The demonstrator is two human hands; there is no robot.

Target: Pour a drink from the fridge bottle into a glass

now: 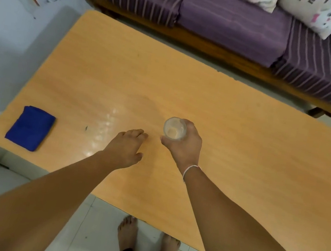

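Observation:
A clear drinking glass (174, 129) stands upright near the middle of the wooden table (241, 159), seen from above. My right hand (187, 146) is wrapped around its right side, thumb at the front. My left hand (127, 147) hovers just left of the glass, palm down, fingers loosely spread, holding nothing. No bottle is in view.
A folded blue cloth (31, 127) lies near the table's left edge. A purple striped sofa (230, 25) with printed cushions (314, 12) stands behind the table. My bare feet (128, 232) are on the tiled floor at the table's near edge.

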